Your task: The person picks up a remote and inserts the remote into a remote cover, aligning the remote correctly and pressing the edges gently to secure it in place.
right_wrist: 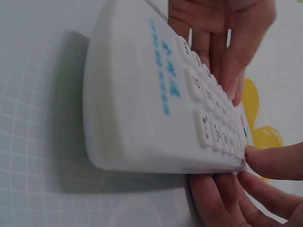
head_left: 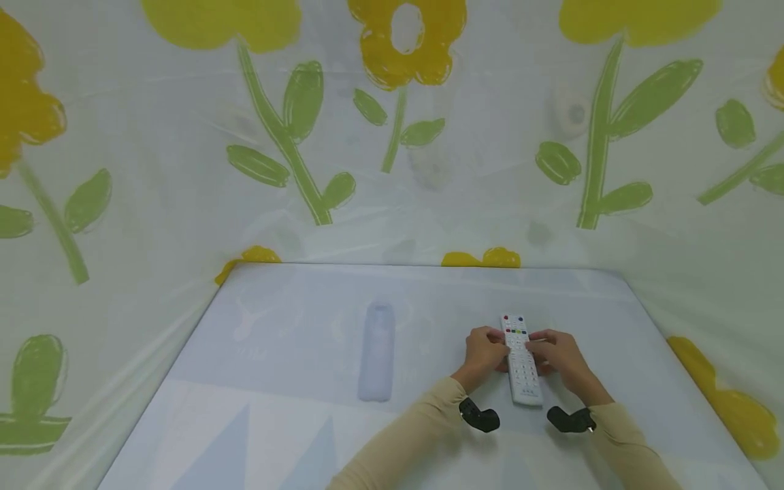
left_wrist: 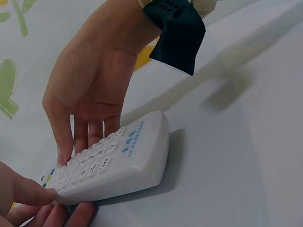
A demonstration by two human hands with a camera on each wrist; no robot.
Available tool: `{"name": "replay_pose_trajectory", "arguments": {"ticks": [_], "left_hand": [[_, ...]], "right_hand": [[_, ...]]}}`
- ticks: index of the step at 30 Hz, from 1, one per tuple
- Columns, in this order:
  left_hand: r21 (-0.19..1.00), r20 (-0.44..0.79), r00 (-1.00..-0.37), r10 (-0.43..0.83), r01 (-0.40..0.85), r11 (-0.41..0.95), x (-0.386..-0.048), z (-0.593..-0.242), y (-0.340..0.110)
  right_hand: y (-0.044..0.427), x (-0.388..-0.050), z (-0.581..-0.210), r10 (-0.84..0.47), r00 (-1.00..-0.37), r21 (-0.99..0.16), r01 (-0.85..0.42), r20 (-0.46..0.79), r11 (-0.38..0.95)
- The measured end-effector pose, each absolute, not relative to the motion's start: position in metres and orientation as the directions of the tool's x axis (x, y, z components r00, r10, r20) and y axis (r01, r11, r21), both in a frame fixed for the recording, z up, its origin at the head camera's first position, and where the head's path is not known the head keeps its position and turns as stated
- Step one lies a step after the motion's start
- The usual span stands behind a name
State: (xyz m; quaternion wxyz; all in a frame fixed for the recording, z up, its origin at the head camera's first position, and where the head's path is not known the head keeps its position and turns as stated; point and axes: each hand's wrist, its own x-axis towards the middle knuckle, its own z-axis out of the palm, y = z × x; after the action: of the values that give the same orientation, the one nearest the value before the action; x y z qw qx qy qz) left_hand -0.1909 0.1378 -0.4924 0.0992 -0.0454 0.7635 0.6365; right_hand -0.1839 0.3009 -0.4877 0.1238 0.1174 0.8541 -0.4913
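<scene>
A white remote control (head_left: 523,373) with rows of white buttons and a few coloured ones is held between both hands, toward the right of the table. The left hand (head_left: 484,354) grips its left edge, thumb on top and fingers at the side and underneath. From the other side the right hand (head_left: 559,355) pinches the right edge at about the same height. Blue lettering marks the near end of the remote (left_wrist: 142,156) in the left wrist view. That end of the remote (right_wrist: 132,104) looks tilted slightly, with a shadow below it.
A translucent, pale, remote-shaped sleeve (head_left: 376,354) lies on the white table (head_left: 294,320) to the left of the hands. Flower-printed cloth (head_left: 478,177) hangs behind and at both sides of the table. Dark wrist devices (head_left: 480,416) are strapped to both sleeves.
</scene>
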Motion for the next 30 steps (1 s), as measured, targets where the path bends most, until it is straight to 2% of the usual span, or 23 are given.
{"name": "replay_pose_trajectory", "arguments": {"ticks": [7, 17, 30], "left_hand": [[0.970, -0.224, -0.974, 0.031, -0.220, 0.107, -0.190, -0.496, 0.142], [0.960, -0.267, -0.964, 0.012, -0.265, 0.088, -0.192, -0.495, 0.142], [0.962, -0.274, -0.961, 0.050, -0.273, 0.013, -0.193, -0.484, 0.136]], "right_hand": [[0.301, -0.179, -0.490, 0.095, -0.936, -0.825, 0.344, -0.339, 0.449], [0.302, -0.179, -0.492, 0.097, -0.928, -0.864, 0.371, -0.360, 0.342], [0.300, -0.177, -0.483, 0.109, -0.929, -0.892, 0.371, -0.354, 0.258]]}}
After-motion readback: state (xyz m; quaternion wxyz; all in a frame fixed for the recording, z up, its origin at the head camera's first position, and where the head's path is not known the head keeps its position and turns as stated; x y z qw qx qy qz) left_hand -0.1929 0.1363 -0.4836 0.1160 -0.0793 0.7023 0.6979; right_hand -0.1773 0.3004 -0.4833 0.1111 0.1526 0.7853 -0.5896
